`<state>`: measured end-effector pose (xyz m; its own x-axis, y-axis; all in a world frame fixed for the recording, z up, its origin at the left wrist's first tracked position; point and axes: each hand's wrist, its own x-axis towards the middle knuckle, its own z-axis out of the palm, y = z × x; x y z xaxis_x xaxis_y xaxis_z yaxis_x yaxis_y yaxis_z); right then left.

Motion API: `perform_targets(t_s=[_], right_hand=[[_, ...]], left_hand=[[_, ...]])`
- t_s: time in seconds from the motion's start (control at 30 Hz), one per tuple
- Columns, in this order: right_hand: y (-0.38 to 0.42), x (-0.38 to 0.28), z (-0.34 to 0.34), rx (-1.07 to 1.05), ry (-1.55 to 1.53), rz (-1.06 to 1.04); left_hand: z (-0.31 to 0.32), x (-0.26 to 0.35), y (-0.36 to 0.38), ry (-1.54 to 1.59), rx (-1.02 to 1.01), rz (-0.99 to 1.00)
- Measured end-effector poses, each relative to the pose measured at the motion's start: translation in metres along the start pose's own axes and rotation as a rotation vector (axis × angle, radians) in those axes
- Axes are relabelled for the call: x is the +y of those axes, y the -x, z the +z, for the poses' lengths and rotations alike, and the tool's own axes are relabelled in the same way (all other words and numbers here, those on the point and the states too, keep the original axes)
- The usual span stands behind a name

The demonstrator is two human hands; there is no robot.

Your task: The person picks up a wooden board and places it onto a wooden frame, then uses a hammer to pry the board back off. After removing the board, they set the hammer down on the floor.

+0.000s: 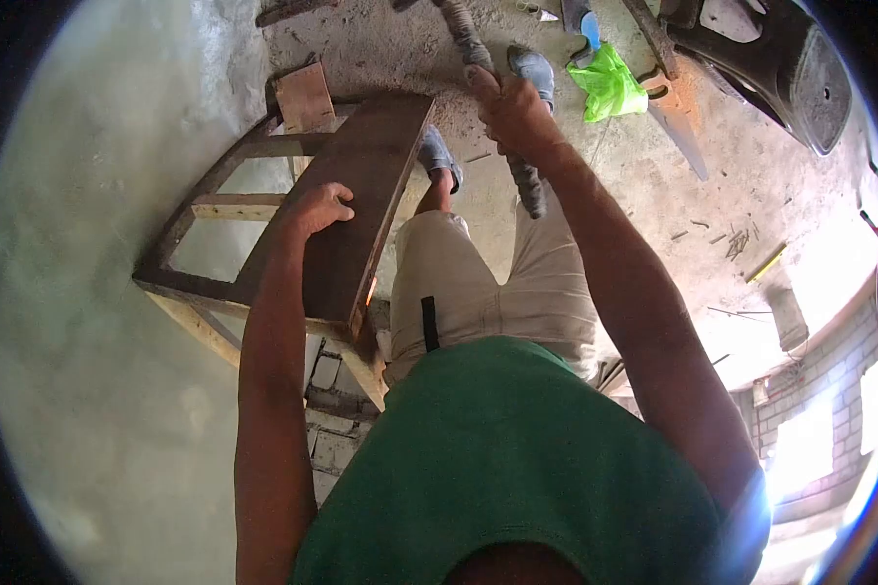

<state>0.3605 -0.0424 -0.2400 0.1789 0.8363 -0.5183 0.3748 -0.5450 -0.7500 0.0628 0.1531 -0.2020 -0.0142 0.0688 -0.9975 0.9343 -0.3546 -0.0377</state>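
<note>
My right hand is wrapped around the long handle of a hammer. Its handle looks wrapped in dark material, and the head is mostly cut off by the top edge of the view. My left hand, fingers curled together, rests on a dark brown board. Whatever those fingers may pinch is too small to make out. The board lies along the near side of a wooden frame with crosspieces and legs. A small piece of plywood sits at the frame's far end.
Beyond my right foot are a bright green plastic bag, a handsaw and a blue-handled tool. A dark plastic chair is at the upper right. A plastered wall borders the frame on the left. Scraps litter the floor.
</note>
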Motion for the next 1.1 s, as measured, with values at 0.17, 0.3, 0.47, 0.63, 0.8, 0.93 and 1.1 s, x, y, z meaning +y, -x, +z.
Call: perform_targets(t_s=[0.17, 0.3, 0.47, 0.63, 0.8, 0.93, 1.1], right_hand=[[0.062, 0.020, 0.139, -0.572, -0.125, 0.088], [0.066, -0.004, 0.064, -0.500, -0.387, 0.402], [0.069, 0.026, 0.045, -0.298, -0.690, 0.458], [0.065, 0.048, 0.035, -0.045, -0.969, 0.644], [0.062, 0.089, 0.033, 0.036, -0.837, 0.620], [0.056, 0.110, 0.033, 0.067, -0.677, 0.564], [0.036, 0.129, 0.052, 0.132, -0.469, 0.668]], left_hand=[[-0.001, -0.010, -0.006, -0.032, -0.010, 0.093], [0.009, -0.006, -0.008, 0.181, 0.154, 0.135], [0.065, 0.095, -0.014, 0.688, 0.035, 0.431], [0.118, 0.206, -0.056, 0.317, 0.369, 0.682], [0.132, 0.243, -0.078, 0.873, 0.017, 0.389], [0.106, 0.285, -0.066, 0.938, 0.008, 0.232], [0.102, 0.276, -0.092, 1.080, -0.178, 0.093]])
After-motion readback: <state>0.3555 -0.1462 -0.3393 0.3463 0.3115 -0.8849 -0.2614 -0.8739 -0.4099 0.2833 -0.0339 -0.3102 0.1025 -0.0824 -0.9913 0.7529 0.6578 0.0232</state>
